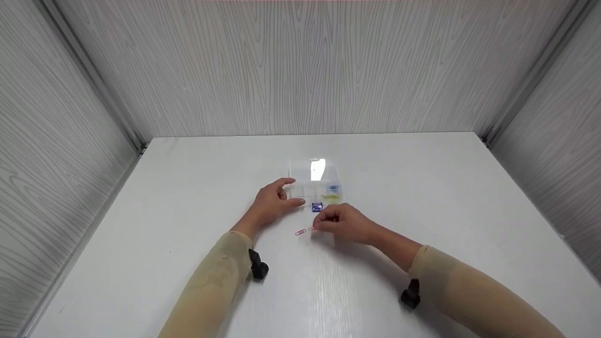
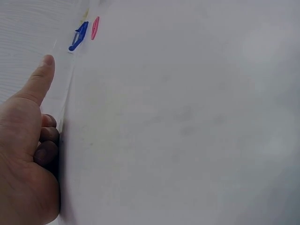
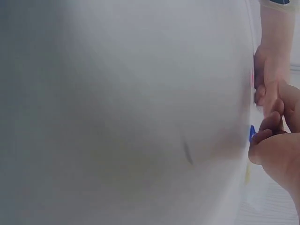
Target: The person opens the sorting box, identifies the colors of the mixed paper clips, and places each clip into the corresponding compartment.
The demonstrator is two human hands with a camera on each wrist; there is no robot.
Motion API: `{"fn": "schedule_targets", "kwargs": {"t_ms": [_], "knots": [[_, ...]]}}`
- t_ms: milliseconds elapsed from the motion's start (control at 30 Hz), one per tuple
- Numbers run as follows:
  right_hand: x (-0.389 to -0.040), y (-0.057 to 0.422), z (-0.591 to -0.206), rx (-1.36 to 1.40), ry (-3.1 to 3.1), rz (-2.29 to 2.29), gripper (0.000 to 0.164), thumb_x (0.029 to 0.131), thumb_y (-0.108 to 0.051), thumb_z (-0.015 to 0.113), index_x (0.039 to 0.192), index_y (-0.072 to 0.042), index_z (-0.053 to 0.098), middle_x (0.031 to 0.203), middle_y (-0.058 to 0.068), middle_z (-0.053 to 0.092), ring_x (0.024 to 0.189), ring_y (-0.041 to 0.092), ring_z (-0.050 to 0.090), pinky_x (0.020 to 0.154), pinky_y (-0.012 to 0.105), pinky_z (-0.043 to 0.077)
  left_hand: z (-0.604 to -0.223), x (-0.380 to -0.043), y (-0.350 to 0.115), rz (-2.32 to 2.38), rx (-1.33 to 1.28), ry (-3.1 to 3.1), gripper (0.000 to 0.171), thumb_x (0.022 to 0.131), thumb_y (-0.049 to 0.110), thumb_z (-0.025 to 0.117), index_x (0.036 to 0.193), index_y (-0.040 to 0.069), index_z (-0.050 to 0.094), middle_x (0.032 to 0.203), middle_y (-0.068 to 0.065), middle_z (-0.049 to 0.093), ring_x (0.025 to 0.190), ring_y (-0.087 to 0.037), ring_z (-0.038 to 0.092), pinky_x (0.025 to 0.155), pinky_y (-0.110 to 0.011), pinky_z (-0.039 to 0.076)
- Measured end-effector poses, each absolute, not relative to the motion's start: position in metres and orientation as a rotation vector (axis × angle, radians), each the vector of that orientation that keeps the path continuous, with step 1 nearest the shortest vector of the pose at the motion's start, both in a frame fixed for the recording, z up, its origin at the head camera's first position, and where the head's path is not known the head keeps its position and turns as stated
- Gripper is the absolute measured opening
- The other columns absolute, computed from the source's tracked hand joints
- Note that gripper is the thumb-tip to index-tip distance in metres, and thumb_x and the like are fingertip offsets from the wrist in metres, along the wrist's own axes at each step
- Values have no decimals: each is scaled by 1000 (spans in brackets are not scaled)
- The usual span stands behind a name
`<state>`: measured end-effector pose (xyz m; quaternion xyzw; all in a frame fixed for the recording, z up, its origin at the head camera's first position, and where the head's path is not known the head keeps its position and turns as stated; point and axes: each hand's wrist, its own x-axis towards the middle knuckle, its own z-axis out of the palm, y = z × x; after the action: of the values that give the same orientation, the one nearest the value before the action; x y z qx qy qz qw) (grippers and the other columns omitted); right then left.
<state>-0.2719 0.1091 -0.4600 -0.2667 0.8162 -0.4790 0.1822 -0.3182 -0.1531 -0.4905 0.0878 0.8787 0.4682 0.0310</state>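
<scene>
A clear plastic divided box (image 1: pixel 296 192) stands on the table with its lid laid back. My left hand (image 1: pixel 272 201) grips the box's left side, thumb at the front corner and index finger near the hinge. Blue paper clips (image 1: pixel 333 187) and yellow paper clips (image 1: pixel 330 197) lie in its right compartments. Just before the box sits a blue binder clip (image 1: pixel 317 207). My right hand (image 1: pixel 345 223) pinches a pink paper clip (image 1: pixel 311 229) between thumb and fingers, low over the table. Left of those fingertips lies another pink paper clip (image 1: pixel 300 232).
The box's transparent lid (image 1: pixel 300 170) extends behind it and reflects a bright light. Wood-grain panels (image 1: pixel 300 70) wall the white table (image 1: pixel 211 159) at the back and both sides. A black wrist device (image 1: pixel 258 265) sits on the left sleeve, another (image 1: pixel 411 295) on the right.
</scene>
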Motion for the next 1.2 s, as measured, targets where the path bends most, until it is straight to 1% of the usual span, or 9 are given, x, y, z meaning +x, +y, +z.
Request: {"fn": "schedule_targets", "kwargs": {"t_ms": [167,267,467,600,767,967,1100,1200], "knots": [[-291,113,-441,-718,2441,-1450,12,102,-20,75,105,-11,82,98,1,70,86,17,54,70,26,45,-490,-318,-154,1442,251,2699,75,88,44,88,152,20,58,82,1,52,73,-14,48,71,-33,42],[-304,114,-435,-660,2528,-1473,11,102,-19,75,105,-11,82,100,1,70,88,19,55,71,28,46,-492,-318,-155,1439,241,2694,75,88,44,88,152,20,58,82,1,52,72,-14,48,69,-32,42],[-325,107,-437,-557,2654,-1403,14,103,-22,74,106,-10,81,103,4,66,96,21,56,79,33,47,-498,-316,-155,1422,247,2712,74,88,45,88,151,20,59,82,1,53,72,-14,48,70,-32,42],[-334,104,-445,-461,2704,-1376,15,104,-23,72,108,-12,80,106,4,65,100,21,55,83,34,48,-499,-314,-153,1411,251,2710,74,88,45,87,151,20,59,83,1,53,73,-14,49,71,-31,42],[-343,101,-453,-398,2736,-1370,17,105,-23,69,110,-10,80,108,6,65,101,22,56,85,36,48,-497,-314,-152,1412,245,2716,73,88,44,88,151,20,59,83,1,53,74,-14,49,71,-32,43],[-346,102,-455,-386,2747,-1385,25,108,-23,64,120,-6,79,112,7,68,102,22,57,88,37,50,-495,-315,-152,1409,259,2715,74,88,43,88,151,19,59,84,1,53,74,-14,48,72,-32,42],[-343,103,-452,-422,2744,-1429,26,108,-22,64,122,-5,78,113,7,68,103,23,57,89,38,49,-493,-317,-152,1411,265,2715,74,88,44,88,151,20,59,84,1,53,75,-14,48,73,-32,42],[-338,103,-449,-486,2732,-1466,24,107,-20,65,121,-6,78,110,5,69,101,22,56,86,36,48,-492,-319,-152,1412,264,2726,73,88,44,88,151,20,59,84,1,53,75,-14,48,73,-32,42]]}}
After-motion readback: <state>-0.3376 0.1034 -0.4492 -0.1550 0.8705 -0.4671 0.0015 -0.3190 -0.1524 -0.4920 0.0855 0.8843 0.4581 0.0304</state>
